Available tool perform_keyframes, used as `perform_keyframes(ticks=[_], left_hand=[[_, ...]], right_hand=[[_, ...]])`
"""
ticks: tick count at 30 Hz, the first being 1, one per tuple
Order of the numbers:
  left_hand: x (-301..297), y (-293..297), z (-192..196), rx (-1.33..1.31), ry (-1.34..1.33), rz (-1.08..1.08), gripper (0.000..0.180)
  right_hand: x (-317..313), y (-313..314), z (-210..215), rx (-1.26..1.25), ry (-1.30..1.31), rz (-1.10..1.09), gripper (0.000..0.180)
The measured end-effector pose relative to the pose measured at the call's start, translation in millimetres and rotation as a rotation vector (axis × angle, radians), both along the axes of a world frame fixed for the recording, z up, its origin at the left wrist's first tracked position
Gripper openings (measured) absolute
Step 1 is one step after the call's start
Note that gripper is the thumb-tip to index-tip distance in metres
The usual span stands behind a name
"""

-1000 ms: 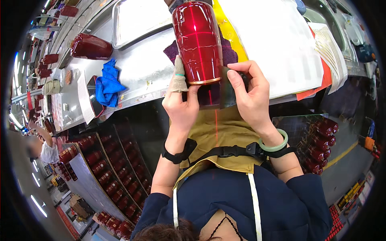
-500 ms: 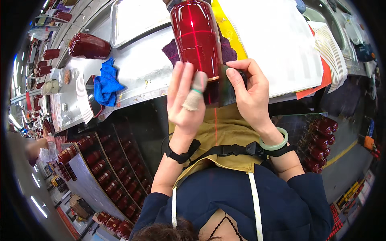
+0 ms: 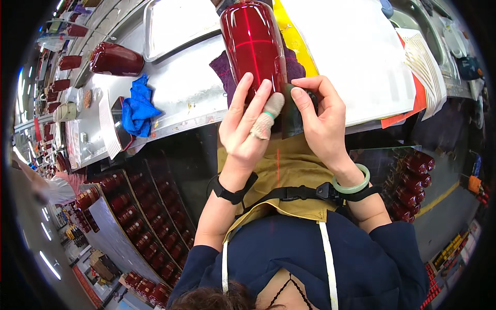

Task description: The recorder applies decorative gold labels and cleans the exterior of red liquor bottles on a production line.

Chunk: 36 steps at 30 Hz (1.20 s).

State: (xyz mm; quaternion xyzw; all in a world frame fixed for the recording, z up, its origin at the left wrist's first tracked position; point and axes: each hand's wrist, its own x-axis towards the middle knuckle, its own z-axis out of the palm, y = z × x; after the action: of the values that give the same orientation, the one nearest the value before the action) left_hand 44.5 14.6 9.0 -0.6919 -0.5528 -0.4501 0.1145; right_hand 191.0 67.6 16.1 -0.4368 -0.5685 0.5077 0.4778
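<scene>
A glossy dark-red bottle-shaped vessel (image 3: pixel 253 41) lies at the table's front edge on a purple cloth (image 3: pixel 222 67), crossed by thin red light lines. My left hand (image 3: pixel 248 121) lies over its near end, fingers stretched out. A fabric finger cover with a green band wraps one of those fingers. My right hand (image 3: pixel 324 121) is closed at the vessel's near right, thumb and forefinger bent together at the edge of a dark, film-like piece (image 3: pixel 292 116). That piece hangs between my hands; its far part is hidden by the vessel and my fingers.
A blue cloth (image 3: pixel 138 107) and a second red vessel (image 3: pixel 117 59) lie to the left. Behind is a metal tray (image 3: pixel 181 26); at right, white sheets (image 3: pixel 356 62) lie by a yellow one (image 3: pixel 294 36). Racks of red vessels (image 3: pixel 132 206) stand below left.
My left hand has moved right and slightly up, its fingers now over the vessel's near end. My right hand stays nearly still. A worker at the far left has shifted.
</scene>
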Motion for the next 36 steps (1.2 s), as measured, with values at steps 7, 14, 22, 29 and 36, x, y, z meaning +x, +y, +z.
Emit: perform_keyframes(ticks=[7, 14, 22, 29, 36], left_hand=[[5.6, -12.8, -28.2, 0.025, -0.388, 0.257, 0.028], [1.5, -5.6, -10.3, 0.0, 0.01, 0.047, 0.031], [-1.4, -5.8, -15.1, 0.026, -0.217, 0.156, 0.037], [-7.0, -15.2, -14.2, -0.185, -0.406, 0.133, 0.071], [-10.9, -8.5, -17.4, -0.183, -0.421, 0.115, 0.07]], right_hand=[[6.0, 7.0, 5.1, -0.005, -0.096, -0.04, 0.013], [0.0, 3.4, 16.1, 0.046, -0.086, 0.007, 0.011], [6.7, 5.7, 15.0, -0.014, -0.18, 0.035, 0.015], [67.2, 63.3, 38.7, 0.064, -0.214, -0.01, 0.015], [117.8, 53.5, 48.9, 0.222, -0.869, 0.419, 0.029]])
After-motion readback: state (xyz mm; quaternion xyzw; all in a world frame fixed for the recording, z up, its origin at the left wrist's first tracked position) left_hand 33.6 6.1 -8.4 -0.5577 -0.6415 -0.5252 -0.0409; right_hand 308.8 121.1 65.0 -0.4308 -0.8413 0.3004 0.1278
